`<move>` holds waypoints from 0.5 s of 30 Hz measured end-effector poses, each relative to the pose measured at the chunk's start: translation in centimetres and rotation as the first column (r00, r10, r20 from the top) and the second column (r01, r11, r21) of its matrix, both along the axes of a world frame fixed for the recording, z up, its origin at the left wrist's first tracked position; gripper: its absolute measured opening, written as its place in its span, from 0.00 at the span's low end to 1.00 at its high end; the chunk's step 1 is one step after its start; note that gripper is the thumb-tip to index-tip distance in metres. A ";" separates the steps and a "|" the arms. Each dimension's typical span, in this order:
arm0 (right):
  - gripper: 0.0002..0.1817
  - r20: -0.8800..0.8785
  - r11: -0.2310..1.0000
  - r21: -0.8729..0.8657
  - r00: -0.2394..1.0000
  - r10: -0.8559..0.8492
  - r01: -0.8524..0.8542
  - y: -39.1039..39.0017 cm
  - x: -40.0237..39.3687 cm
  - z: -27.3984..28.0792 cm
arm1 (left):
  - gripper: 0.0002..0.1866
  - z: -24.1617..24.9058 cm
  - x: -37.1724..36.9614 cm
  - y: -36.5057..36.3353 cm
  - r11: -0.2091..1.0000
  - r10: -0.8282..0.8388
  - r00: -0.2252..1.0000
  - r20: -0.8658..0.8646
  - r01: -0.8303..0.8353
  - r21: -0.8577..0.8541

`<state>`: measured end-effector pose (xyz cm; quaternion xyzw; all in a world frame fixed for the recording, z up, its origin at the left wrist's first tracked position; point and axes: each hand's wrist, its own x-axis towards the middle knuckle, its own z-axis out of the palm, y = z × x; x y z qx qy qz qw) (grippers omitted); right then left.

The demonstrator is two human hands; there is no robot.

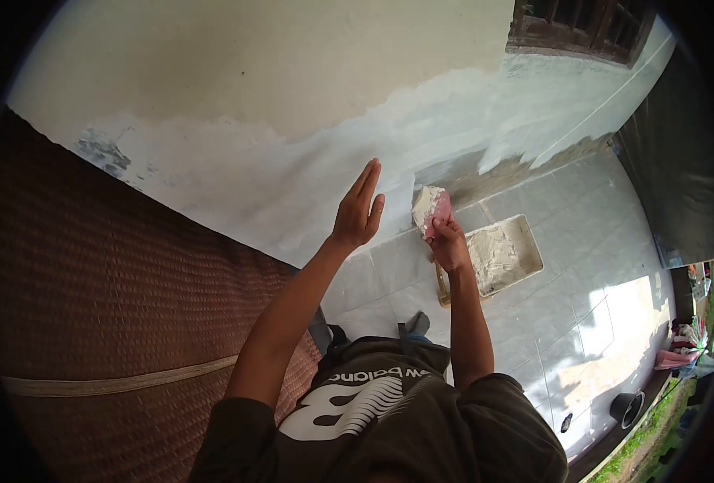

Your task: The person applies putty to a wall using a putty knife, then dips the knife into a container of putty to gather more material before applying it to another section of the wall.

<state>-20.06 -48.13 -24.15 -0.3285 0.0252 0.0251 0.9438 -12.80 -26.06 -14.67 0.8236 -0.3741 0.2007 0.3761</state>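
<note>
Across the top of the view, a house wall point(316, 56), beige above, whitish and smeared lower down, with a grey patch point(461, 171) along its foot. To the left, a large brown woven mat point(115, 298) crossed by a pale band. Below the wall and off to the right, a grey tiled floor point(566, 298), sunlit in patches. At the bottom, the person's dark T-shirt point(453, 435) with white lettering. At the right edge, a dark sheet point(679, 161); at upper right, part of a brown window frame point(582, 40). On the tiles near the wall's foot, a shallow pale tray point(532, 241) with whitish paste point(497, 258) inside. Raised before the smeared wall, the left hand point(358, 211), flat and empty, fingers together, thumb apart; cannot tell whether touching the wall or just short of it. Just beside the tray, the right hand point(451, 248), clamped by thumb and fingers on a pink spreader point(440, 208). Spreader held up near the grey patch, loaded with whitish paste on its left side; contact with the wall impossible to tell. Lower right, a small dark bucket point(627, 410). Just left of the right forearm, a yellowish-brown object point(442, 288), too unclear to name
</note>
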 end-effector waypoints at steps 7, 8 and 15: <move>0.21 0.089 0.995 -0.095 0.996 -0.027 0.036 8.2 1.1 5.5 | 0.29 3.4 0.6 8.6 0.996 0.070 0.993 0.097 -0.065 -0.058; 0.20 0.110 0.992 -0.114 0.993 -0.044 0.056 9.5 1.1 6.3 | 0.29 3.9 0.8 10.0 0.995 0.081 0.989 0.123 -0.074 -0.061; 0.12 0.185 0.977 -0.164 0.977 -0.105 0.136 16.2 2.0 10.0 | 0.29 7.5 2.1 18.1 0.989 0.132 0.958 0.255 -0.111 -0.096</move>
